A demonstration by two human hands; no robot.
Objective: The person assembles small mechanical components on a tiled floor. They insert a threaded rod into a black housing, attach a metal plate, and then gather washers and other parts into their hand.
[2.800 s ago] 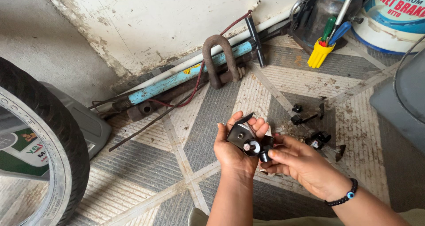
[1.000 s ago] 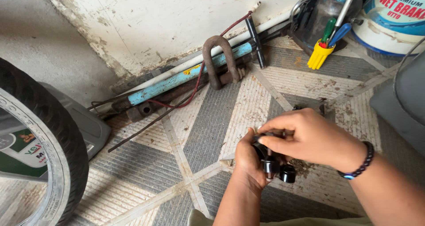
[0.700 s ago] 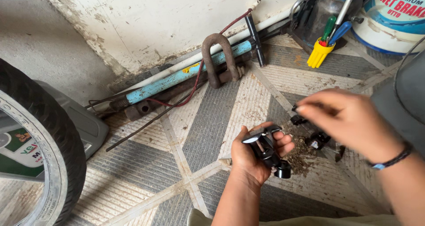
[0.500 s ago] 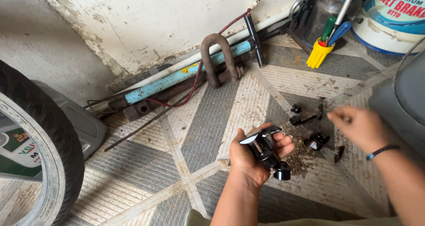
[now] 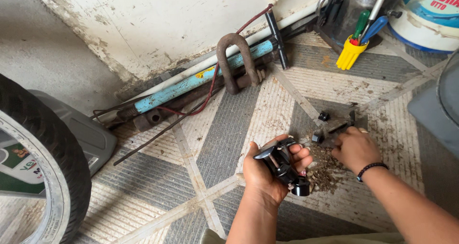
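My left hand (image 5: 267,174) is palm up over the tiled floor and grips a black metal assembly (image 5: 282,163) with round caps at its lower end. My right hand (image 5: 355,148), with a dark bead bracelet on the wrist, is down on the floor to the right. Its fingers close around a small dark metal part (image 5: 334,128) among loose black pieces; a small black nut (image 5: 324,116) lies just beyond. Brown grit (image 5: 325,170) is scattered between my hands.
A tyre (image 5: 38,162) with a white rim fills the left edge. Along the wall lie a blue pipe (image 5: 201,79), a rusty shackle (image 5: 234,62) and a red wire. Back right stand a yellow tool holder (image 5: 350,53) and a white bucket (image 5: 425,19). A grey container (image 5: 437,110) is at right.
My right hand left the black assembly, swung out to the right, then came down onto the small parts on the floor. My left hand kept hold of the assembly, palm up.
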